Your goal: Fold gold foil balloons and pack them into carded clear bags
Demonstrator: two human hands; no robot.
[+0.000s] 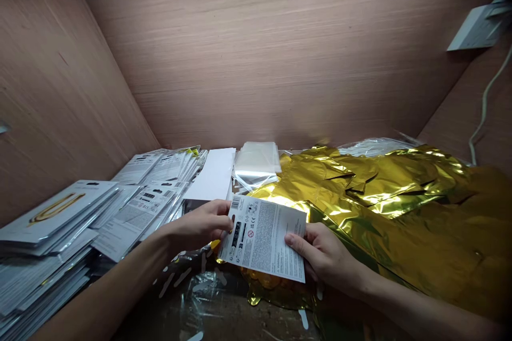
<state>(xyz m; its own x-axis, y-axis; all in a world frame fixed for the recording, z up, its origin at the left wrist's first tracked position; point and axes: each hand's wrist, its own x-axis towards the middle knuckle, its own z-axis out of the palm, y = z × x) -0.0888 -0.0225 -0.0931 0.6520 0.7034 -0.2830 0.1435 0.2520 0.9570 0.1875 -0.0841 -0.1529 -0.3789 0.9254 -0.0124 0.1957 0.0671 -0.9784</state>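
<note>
Between both hands is a white printed card (266, 240), its side with small text and warning symbols facing up. My left hand (214, 221) pinches the card's left edge. My right hand (320, 250) grips its right edge, thumb on top and fingers hidden beneath. Below the card lies a gold foil balloon (260, 295), partly covered by it; whether the fingers also hold the foil cannot be seen. A big heap of flat gold foil balloons (384, 213) spreads to the right of the hands.
Packaged cards (132, 218) are piled at the left. Blank white cards (212, 173) and clear plastic sleeves (258, 160) lie at the back middle. White strips (376, 146) sit behind the foil. Wooden panels (280, 53) enclose the bench; a white socket box (478, 29) with a cable hangs right.
</note>
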